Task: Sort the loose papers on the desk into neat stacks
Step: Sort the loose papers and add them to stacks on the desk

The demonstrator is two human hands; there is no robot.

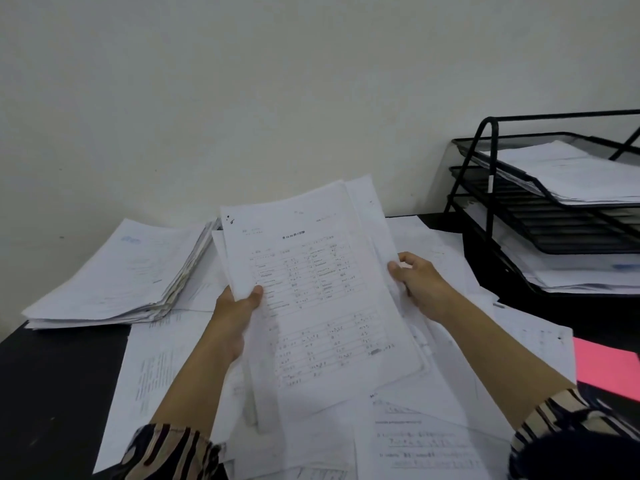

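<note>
While loose papers [446, 344] cover the desk [52, 375], both hands hold a sheaf [322, 292] above it. Left hand [235, 313] pinches its left edge, thumb on top; right hand [419, 285] clasps the right edge.

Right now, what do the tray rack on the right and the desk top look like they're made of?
Tray rack: looks like black-coated metal, going by the thin bent tube frame and mesh tray walls; satin finish.
Desk top: smooth matte black, probably laminate or painted board; no grain shows, so I can't tell.
</note>
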